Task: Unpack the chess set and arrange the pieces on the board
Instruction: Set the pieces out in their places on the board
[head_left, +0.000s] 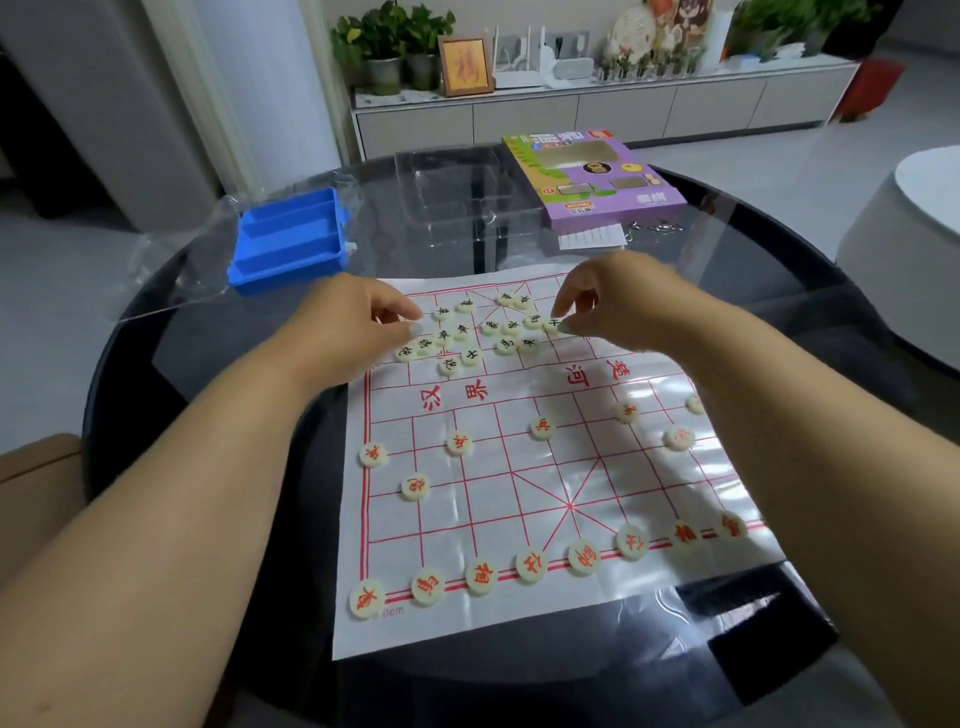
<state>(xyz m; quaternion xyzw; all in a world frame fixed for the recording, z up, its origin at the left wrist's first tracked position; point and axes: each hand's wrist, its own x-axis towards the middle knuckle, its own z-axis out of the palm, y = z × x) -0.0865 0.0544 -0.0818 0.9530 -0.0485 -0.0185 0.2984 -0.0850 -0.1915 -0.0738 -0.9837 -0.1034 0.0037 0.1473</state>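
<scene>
A white paper chess board with red grid lines lies on the dark round table. Red-lettered pieces stand placed along the near rows. Several black-lettered pieces lie in a loose cluster on the far half. My left hand reaches over the cluster's left side, fingertips curled down at a piece near the board's left edge. My right hand hovers at the cluster's right side and pinches a black-lettered piece between thumb and fingers.
A blue plastic tray sits at the far left on clear plastic wrap. A clear plastic insert and the purple game box lie beyond the board. A white paper slip lies next to the box.
</scene>
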